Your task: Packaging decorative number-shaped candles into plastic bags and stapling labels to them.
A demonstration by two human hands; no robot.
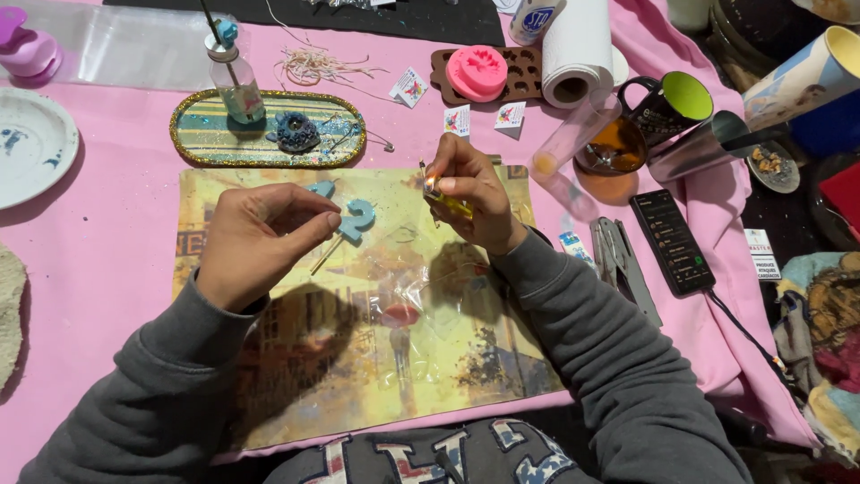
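My left hand [260,240] pinches a light blue number-shaped piece on a thin wooden stick [354,222], held just above a yellowish printed mat [403,358]. A second light blue piece [322,189] shows behind my left fingers. My right hand [470,193] grips a yellow lighter [446,204] with a small flame at its top, a short way right of the blue piece. Clear plastic wrap [421,296] lies on the mat below both hands.
An oval glittery tray [202,134] holds a small bottle [237,81] and a dark blue ornament [294,132]. A paper towel roll [573,49], brown mould with pink piece [477,73], mugs [667,108], phone [672,242], stapler [618,264], white plate [31,143].
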